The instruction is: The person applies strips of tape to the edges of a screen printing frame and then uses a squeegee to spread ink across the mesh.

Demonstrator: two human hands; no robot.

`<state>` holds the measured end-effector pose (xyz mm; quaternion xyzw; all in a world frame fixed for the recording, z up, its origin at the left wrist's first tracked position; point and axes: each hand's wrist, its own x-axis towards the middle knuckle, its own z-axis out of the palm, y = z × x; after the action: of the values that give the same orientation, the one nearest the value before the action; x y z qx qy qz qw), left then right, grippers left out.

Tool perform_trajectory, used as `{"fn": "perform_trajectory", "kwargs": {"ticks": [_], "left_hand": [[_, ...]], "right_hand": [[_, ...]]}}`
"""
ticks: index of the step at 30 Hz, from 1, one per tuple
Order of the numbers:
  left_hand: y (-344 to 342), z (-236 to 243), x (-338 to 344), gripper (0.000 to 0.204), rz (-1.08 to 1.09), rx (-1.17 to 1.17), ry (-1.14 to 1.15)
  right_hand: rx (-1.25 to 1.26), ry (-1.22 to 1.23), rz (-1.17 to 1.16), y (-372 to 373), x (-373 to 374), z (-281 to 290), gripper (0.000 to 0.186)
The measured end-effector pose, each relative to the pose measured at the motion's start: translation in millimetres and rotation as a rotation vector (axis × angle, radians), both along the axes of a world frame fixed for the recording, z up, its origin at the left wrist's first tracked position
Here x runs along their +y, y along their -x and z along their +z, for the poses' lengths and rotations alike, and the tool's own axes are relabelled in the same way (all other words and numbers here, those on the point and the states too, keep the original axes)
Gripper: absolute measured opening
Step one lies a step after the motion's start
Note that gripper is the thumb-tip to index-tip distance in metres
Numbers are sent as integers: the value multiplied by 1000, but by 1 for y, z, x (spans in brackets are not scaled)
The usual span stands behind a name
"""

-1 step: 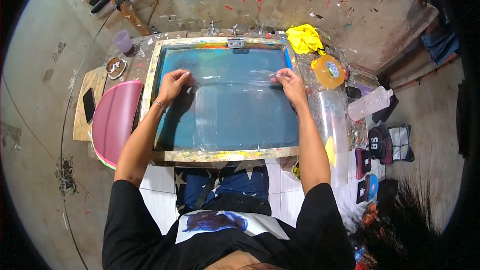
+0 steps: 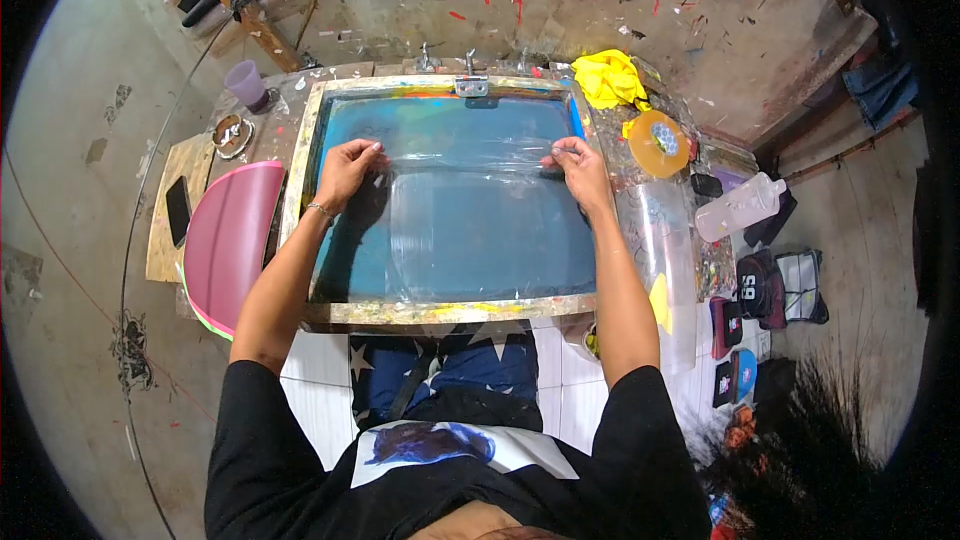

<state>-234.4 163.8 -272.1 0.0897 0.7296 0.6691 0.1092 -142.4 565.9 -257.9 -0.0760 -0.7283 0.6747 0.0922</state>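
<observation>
A wooden-framed printing screen [image 2: 450,312] with blue-grey mesh lies before me. Across its middle, a strip of clear packing tape [image 2: 465,157] stretches between my hands, just over the mesh. My left hand [image 2: 348,170] pinches the strip's left end between thumb and fingers. The other end is pinched by my right hand [image 2: 580,168]. Below the strip, more clear tape [image 2: 412,230] appears to lie on the mesh around a paler patch. A metal hinge clamp [image 2: 472,87] grips the far side of the frame.
On the right are a yellow cloth [image 2: 608,78], a tape roll [image 2: 643,143], a clear sheet [image 2: 668,240] and a plastic bottle [image 2: 740,208]. A pink curved panel [image 2: 232,245], a phone [image 2: 178,210], a purple cup [image 2: 245,85] and a small round tin [image 2: 232,135] are on the left.
The tape strip between my hands looks slightly more gathered toward its right end. Both hands stay in nearly the same place.
</observation>
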Motion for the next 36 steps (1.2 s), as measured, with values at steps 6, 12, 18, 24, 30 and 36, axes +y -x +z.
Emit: {"fn": "perform_trajectory", "kwargs": {"ticks": [6,12,18,24,30,36], "left_hand": [[-4,9,37,22,211,71,-98],[9,-16,20,19,208,158,-87],[6,-2,5,26,-123,97,182],[-5,12,6,36,-212,125,287],[0,12,0,23,-132,481,485],[6,4,-7,13,-5,575,708]], "right_hand": [[92,92,-283,15,-6,-18,27],[16,-47,-204,28,-15,-16,20],[-69,-197,199,10,8,-4,28],[-53,-532,188,9,1,-10,38],[-65,-628,55,13,0,-15,20],[10,-861,115,13,-3,-2,17]]}}
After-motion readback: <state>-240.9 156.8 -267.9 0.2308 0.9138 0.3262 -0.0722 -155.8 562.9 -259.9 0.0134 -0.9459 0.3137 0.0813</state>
